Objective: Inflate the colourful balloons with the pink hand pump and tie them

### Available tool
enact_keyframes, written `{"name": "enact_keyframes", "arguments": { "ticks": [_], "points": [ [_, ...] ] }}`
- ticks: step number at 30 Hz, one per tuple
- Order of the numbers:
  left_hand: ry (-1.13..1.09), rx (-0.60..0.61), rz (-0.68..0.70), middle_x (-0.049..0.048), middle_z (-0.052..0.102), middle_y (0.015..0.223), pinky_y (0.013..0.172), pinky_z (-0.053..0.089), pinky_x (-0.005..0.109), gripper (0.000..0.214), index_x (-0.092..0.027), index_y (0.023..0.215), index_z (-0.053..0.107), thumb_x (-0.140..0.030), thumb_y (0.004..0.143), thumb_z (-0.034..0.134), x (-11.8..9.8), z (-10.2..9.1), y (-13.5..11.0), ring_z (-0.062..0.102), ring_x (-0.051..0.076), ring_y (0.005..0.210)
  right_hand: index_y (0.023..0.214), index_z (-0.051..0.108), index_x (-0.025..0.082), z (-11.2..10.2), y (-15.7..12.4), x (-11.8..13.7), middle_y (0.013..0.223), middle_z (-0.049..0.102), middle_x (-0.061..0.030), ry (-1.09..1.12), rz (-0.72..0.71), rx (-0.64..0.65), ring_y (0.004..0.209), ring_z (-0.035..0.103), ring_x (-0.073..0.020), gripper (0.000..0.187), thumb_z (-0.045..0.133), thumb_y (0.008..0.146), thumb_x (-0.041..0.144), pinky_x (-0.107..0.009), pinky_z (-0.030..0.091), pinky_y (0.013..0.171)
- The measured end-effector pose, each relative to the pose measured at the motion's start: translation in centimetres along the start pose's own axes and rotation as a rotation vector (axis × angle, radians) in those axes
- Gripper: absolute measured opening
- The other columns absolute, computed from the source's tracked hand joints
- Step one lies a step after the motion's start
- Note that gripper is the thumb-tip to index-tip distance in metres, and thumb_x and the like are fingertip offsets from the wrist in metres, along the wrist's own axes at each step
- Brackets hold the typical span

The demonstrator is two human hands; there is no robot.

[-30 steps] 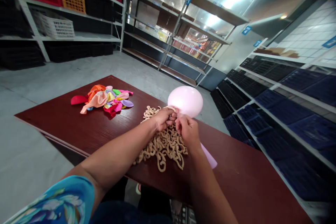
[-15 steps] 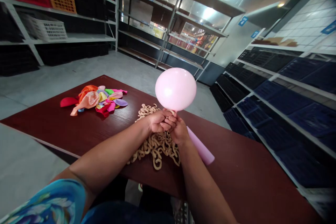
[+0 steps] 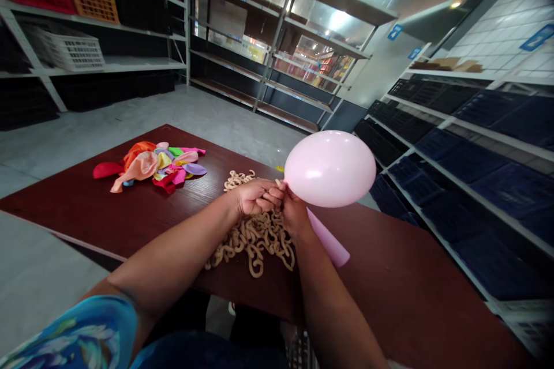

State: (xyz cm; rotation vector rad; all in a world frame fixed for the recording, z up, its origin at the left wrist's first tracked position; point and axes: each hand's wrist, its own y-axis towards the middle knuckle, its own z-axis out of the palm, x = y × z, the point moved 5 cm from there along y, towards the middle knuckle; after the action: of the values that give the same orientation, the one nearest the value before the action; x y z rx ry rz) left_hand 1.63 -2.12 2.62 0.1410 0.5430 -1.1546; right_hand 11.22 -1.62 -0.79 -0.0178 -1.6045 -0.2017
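Note:
A blown-up pale pink balloon [image 3: 331, 168] points off to the right, its neck end pinched between my two hands. My left hand [image 3: 258, 196] is closed, with its fingertips at the neck. My right hand [image 3: 295, 207] is closed around the neck too, partly behind the balloon and the left fingers. A small beige tip shows between the fingers; I cannot tell what it is. Under the hands lies a heap of beige curled strands [image 3: 255, 239] on the dark red table [image 3: 389, 282]. A pink tube [image 3: 329, 239] lies beside my right wrist.
Several limp coloured balloons [image 3: 145, 165] lie piled on the table's left part. Shelving with dark blue crates [image 3: 485, 184] stands along the right. More racks stand at the back and left, with a white basket [image 3: 80, 51] on one shelf.
The balloon has swung from upright above the hands over to the right and down. Both hands stay together at its neck. The whole view has shifted slightly.

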Motion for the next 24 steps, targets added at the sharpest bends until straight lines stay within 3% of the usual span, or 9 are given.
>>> {"name": "enact_keyframes", "arguments": {
  "ticks": [3, 5, 9, 14, 20, 24],
  "points": [
    [0.166, -0.152, 0.135, -0.0071, 0.023, 0.051, 0.032, 0.007, 0.01, 0.008, -0.015, 0.069, 0.044, -0.011, 0.074, 0.05, -0.8, -1.4, 0.4, 0.016, 0.001, 0.036, 0.084, 0.062, 0.017, -0.5, 0.1, 0.0, 0.045, 0.038, 0.0082, 0.047, 0.054, -0.105, 0.036, 0.026, -0.0049, 0.034, 0.06, 0.068, 0.048, -0.02, 0.022, 0.032],
    [0.371, -0.337, 0.263, -0.0067, 0.028, 0.05, 0.033, 0.009, 0.013, 0.006, -0.015, 0.068, 0.046, -0.015, 0.073, 0.05, -1.5, -2.5, 0.6, 0.018, 0.002, 0.036, 0.07, 0.06, 0.016, -0.7, 0.0, 0.1, 0.041, 0.034, 0.009, 0.046, 0.053, -0.156, 0.036, 0.025, -0.0043, 0.029, 0.064, 0.065, 0.044, -0.02, 0.02, 0.033],
    [0.863, -0.673, 0.443, -0.0038, 0.036, 0.049, 0.036, 0.02, 0.02, 0.022, -0.016, 0.061, 0.048, -0.028, 0.078, 0.043, -2.5, -3.8, 0.4, 0.027, 0.005, 0.036, 0.066, 0.059, 0.016, -0.8, -0.2, 0.0, 0.047, 0.047, 0.0063, 0.035, 0.079, -0.167, 0.037, 0.034, -0.0048, 0.029, 0.066, 0.061, 0.043, -0.02, 0.024, 0.035],
    [1.227, -0.831, 0.634, -0.0011, 0.044, 0.05, 0.047, 0.028, 0.022, 0.034, -0.016, 0.054, 0.048, -0.035, 0.08, 0.038, -3.7, -4.3, 0.3, 0.037, 0.009, 0.048, 0.076, 0.061, 0.017, -0.4, -0.5, 0.3, 0.055, 0.057, 0.0039, 0.002, 0.11, -0.076, 0.037, 0.041, -0.0061, 0.031, 0.064, 0.062, 0.045, -0.02, 0.028, 0.035],
    [1.326, -0.899, 0.681, 0.0018, 0.056, 0.06, 0.054, 0.035, 0.021, 0.033, -0.014, 0.063, 0.058, -0.031, 0.081, 0.035, -4.0, -4.2, 0.2, 0.047, 0.011, 0.057, 0.087, 0.063, 0.02, -0.2, -0.9, 1.7, 0.056, 0.056, 0.0037, -0.248, -0.139, 0.006, 0.045, 0.049, -0.0093, 0.026, 0.054, 0.074, 0.04, -0.023, 0.04, 0.048],
    [1.499, -0.967, 0.681, 0.0036, 0.058, 0.062, 0.059, 0.036, 0.023, 0.034, -0.013, 0.064, 0.061, -0.026, 0.081, 0.035, -3.9, -3.8, 0.1, 0.049, 0.012, 0.06, 0.088, 0.063, 0.021, -0.1, -1.4, 3.8, 0.084, 0.06, -0.0041, -0.518, -0.462, 0.015, 0.077, 0.056, -0.0155, 0.021, 0.047, 0.079, 0.029, -0.03, 0.045, 0.074]
  ]
}}
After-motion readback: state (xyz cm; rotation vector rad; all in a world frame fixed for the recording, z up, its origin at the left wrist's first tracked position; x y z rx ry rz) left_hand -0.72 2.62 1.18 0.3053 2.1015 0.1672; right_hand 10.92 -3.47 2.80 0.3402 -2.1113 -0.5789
